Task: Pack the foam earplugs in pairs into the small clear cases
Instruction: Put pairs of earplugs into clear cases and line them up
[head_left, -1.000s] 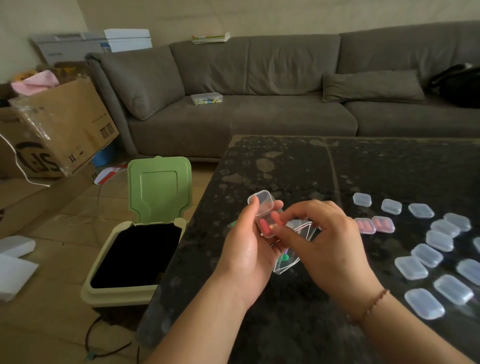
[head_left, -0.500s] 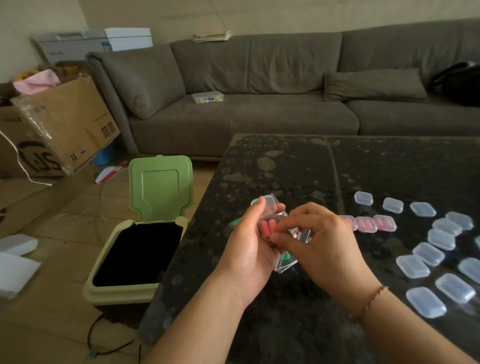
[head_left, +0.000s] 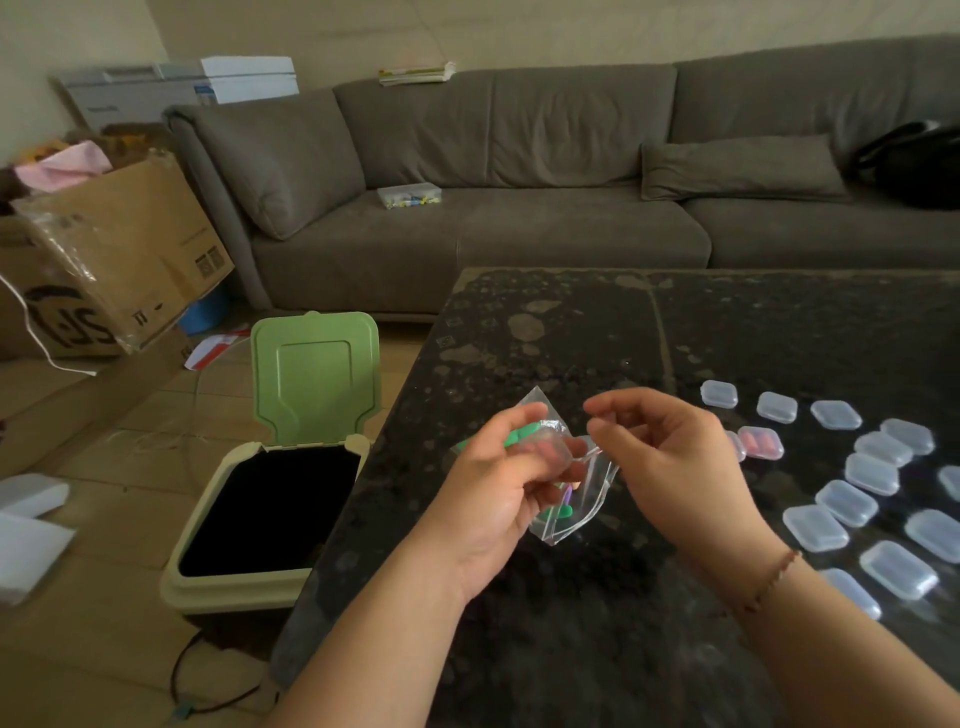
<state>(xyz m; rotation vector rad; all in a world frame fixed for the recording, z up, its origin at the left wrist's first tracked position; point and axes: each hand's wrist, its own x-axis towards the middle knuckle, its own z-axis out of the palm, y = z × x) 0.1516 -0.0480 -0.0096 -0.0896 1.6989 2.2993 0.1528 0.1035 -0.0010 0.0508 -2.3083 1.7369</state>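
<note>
My left hand (head_left: 506, 480) grips a small clear case (head_left: 553, 447) with pink earplugs inside, its lid down. A clear zip bag (head_left: 574, 512) hangs against the same hand, with green and purple earplugs (head_left: 560, 512) in it. A green earplug (head_left: 519, 434) shows behind my left thumb. My right hand (head_left: 675, 457) hovers just right of the case, fingers loosely apart and nothing pinched; the bag's edge touches it. A filled case with pink earplugs (head_left: 761, 442) lies on the dark table (head_left: 571, 322), and another is partly hidden by my right hand. Several empty clear cases (head_left: 836, 414) lie to the right.
An open bin with a raised green lid (head_left: 314, 379) stands on the floor against the table's left edge. A grey sofa (head_left: 519, 234) runs behind the table, with a small plastic box (head_left: 409, 196) on its seat. Cardboard boxes (head_left: 119, 260) sit at far left.
The case's lid went from raised to down. My right hand drew back to the right, off the case, and its fingers spread. The bag now hangs more in the open between my hands.
</note>
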